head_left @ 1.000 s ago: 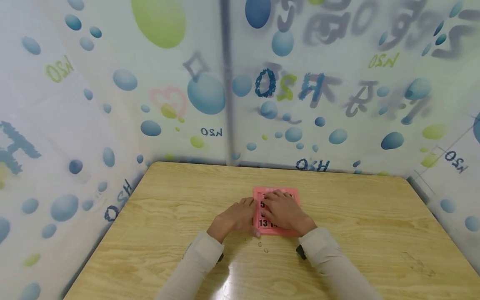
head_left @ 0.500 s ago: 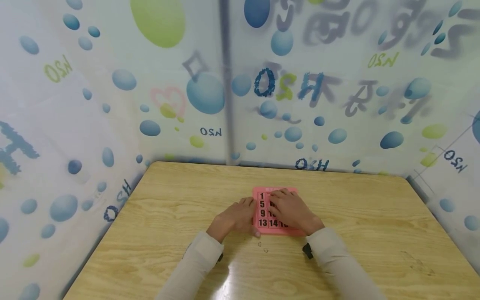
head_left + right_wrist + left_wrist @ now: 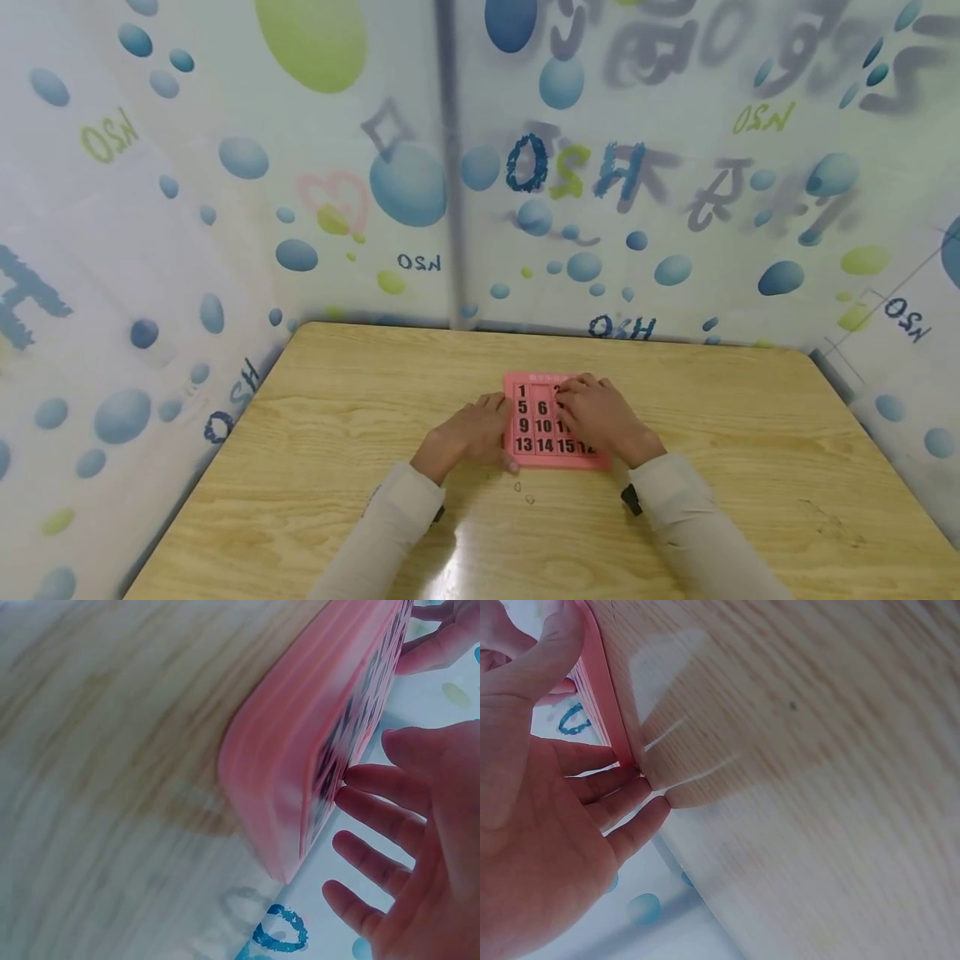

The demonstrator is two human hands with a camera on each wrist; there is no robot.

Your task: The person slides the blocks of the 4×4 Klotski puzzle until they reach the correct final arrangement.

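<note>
On the table lies a pink number sliding puzzle (image 3: 543,460) with black numbers on its tiles. 1, 5, 6, 9, 10, 13, 14, 15 and 12 can be read; a bare slot shows right of the 1. My left hand (image 3: 474,429) rests against the puzzle's left edge, thumb by the near corner, fingers fairly straight. My right hand (image 3: 602,417) lies over the right part, hiding several tiles. In the right wrist view, its fingertips touch the tile face, two close to it and the others apart.
The wooden table (image 3: 360,383) extends around the puzzle. Behind it and at both sides stand walls (image 3: 337,283) printed with blue and green drops. Small marks (image 3: 525,493) show on the table in front of the puzzle.
My right hand has moved to the right across the puzzle, uncovering the left columns and the bare slot in the top row. The left hand has stayed at the left edge.
</note>
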